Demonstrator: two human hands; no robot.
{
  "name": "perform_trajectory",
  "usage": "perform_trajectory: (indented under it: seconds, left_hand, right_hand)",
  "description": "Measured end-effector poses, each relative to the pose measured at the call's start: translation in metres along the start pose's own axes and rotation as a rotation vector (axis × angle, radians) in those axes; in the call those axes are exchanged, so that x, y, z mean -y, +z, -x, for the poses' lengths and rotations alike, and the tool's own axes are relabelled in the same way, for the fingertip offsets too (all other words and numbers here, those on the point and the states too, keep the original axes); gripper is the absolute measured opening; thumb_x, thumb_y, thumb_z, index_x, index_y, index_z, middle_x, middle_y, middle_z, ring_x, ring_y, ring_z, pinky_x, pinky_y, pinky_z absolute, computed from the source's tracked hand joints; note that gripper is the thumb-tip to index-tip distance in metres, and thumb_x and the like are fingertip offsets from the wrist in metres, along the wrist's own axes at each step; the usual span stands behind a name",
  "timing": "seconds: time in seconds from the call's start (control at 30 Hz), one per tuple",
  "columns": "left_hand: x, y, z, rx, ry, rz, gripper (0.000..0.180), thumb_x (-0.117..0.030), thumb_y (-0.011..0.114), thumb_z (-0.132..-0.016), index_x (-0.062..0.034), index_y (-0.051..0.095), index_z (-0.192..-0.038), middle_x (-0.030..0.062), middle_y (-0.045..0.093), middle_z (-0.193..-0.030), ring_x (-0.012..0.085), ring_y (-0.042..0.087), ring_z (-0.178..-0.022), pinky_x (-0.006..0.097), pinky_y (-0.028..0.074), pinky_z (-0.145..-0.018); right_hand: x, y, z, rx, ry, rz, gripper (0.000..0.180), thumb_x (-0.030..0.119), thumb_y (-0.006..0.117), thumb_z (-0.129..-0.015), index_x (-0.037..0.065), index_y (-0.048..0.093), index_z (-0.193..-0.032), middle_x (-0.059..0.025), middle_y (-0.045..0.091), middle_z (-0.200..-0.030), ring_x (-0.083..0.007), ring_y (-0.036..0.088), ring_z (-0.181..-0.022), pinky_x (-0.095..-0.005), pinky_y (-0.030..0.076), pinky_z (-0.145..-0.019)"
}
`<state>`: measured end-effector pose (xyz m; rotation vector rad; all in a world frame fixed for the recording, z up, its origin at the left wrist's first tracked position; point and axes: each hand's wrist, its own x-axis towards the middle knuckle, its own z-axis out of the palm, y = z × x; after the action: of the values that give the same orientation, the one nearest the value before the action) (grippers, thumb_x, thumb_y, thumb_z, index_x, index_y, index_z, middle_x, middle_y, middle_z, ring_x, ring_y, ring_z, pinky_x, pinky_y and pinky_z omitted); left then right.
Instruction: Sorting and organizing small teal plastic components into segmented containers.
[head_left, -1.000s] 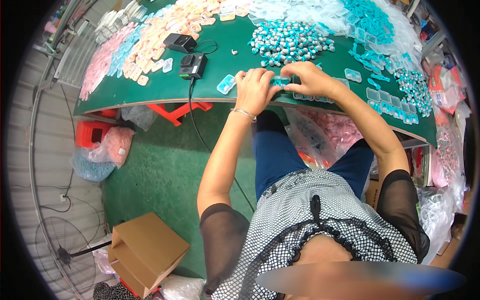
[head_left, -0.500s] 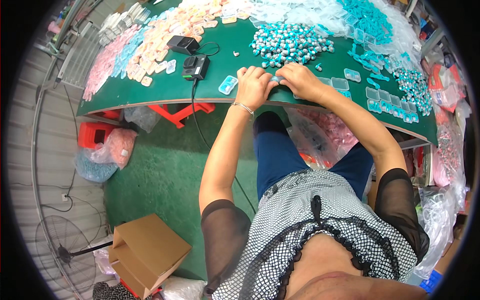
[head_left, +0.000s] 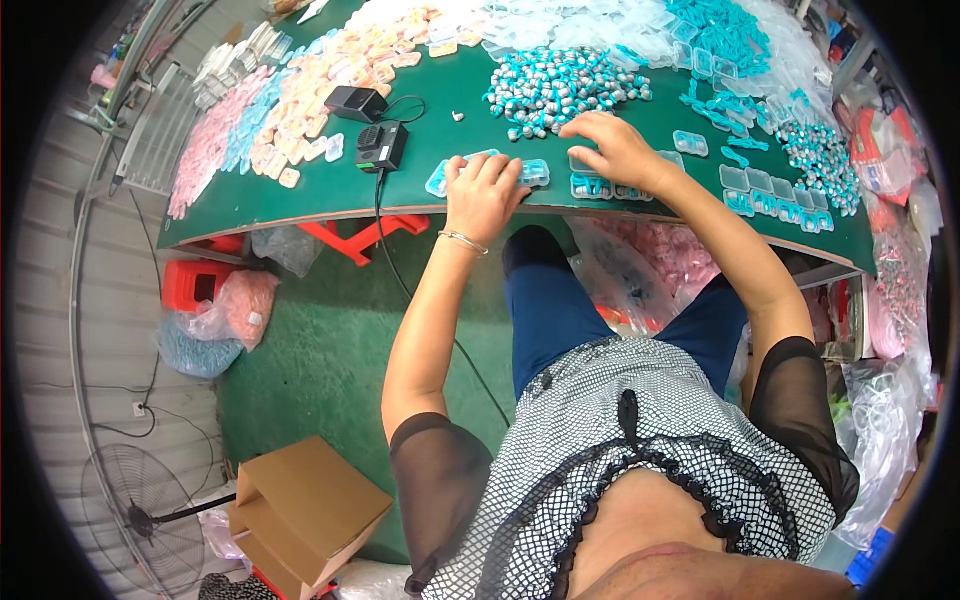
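Observation:
My left hand (head_left: 482,200) lies palm down near the table's front edge, its fingers stretched over several small clear cases. One closed case with blue contents (head_left: 535,173) shows right of its fingers, another blue case (head_left: 436,179) left of them. What lies under the palm is hidden. To the right, my right hand (head_left: 622,152) hovers with thumb and fingers apart, nothing visible between them. Below it sits a small lidded case, lid up, with teal and silver contents (head_left: 590,187). Behind the hands lies a heap of small silver-and-teal round pieces (head_left: 565,90).
A black box-shaped device (head_left: 381,147) with a cable stands left of my hands. A row of open-lidded cases (head_left: 775,205) lies at right. Peach cases (head_left: 345,85), teal strips (head_left: 715,40) and clear cases (head_left: 590,22) cover the back. A cardboard box (head_left: 315,500) stands on the floor.
My hands have come apart; both were closed together on a small case. The left moved left and down onto the cases, the right moved right over the open cases.

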<state>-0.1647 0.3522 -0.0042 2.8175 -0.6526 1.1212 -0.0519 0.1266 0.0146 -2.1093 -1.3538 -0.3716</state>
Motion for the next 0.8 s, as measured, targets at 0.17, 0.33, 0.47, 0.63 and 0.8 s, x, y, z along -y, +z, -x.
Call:
perform_trajectory:
  seconds: [0.17,0.33,0.47,0.63,0.8]
  left_hand:
    - [-0.006,0.0,-0.005,-0.027,-0.063,0.067,0.036,-0.032,0.071,-0.075,-0.011,0.061,-0.102,0.0039,0.061,-0.097,0.0212,0.057,-0.09,0.044,0.036,-0.082]
    - [-0.008,-0.017,-0.017,0.041,-0.102,0.143,0.035,-0.032,0.069,-0.077,-0.0086,0.061,-0.102,0.0056,0.062,-0.098,0.0226,0.058,-0.091,0.043,0.036,-0.081]
    - [-0.007,-0.022,-0.014,0.016,-0.115,0.252,0.032,-0.028,0.069,-0.08,-0.0071,0.062,-0.102,0.0082,0.063,-0.097,0.025,0.059,-0.088,0.041,0.038,-0.079]
    - [-0.014,-0.027,-0.017,-0.041,-0.187,0.464,0.022,-0.018,0.068,-0.08,-0.0034,0.064,-0.097,0.0134,0.063,-0.094,0.0321,0.06,-0.085,0.04,0.047,-0.074]
    - [-0.014,-0.017,-0.014,-0.039,-0.206,0.483,0.025,-0.017,0.071,-0.078,-0.0035,0.064,-0.098,0.0142,0.063,-0.094,0.0318,0.06,-0.085,0.039,0.048,-0.074]
  right_hand:
    - [0.023,0.006,-0.003,0.013,-0.137,-0.024,0.042,0.016,0.074,-0.072,0.007,0.058,-0.109,-0.0111,0.06,-0.107,-0.0313,0.056,-0.101,-0.0408,0.045,-0.088]
    - [0.031,0.012,-0.009,0.023,-0.128,-0.077,0.037,0.008,0.067,-0.076,0.005,0.057,-0.111,-0.0132,0.059,-0.107,-0.0326,0.055,-0.101,-0.0411,0.045,-0.087]
    - [0.04,0.008,-0.011,-0.034,-0.172,-0.121,0.029,0.01,0.067,-0.077,0.004,0.058,-0.104,-0.0129,0.059,-0.097,-0.0325,0.056,-0.092,-0.0406,0.046,-0.08]
    - [0.05,0.0,-0.009,-0.071,-0.198,-0.163,0.019,0.01,0.065,-0.078,0.003,0.059,-0.095,-0.013,0.057,-0.081,-0.0328,0.056,-0.079,-0.0415,0.045,-0.071]
    - [0.043,0.003,-0.006,-0.064,-0.171,-0.137,0.023,0.012,0.068,-0.076,0.005,0.06,-0.096,-0.0122,0.06,-0.086,-0.0321,0.058,-0.082,-0.0413,0.046,-0.073]
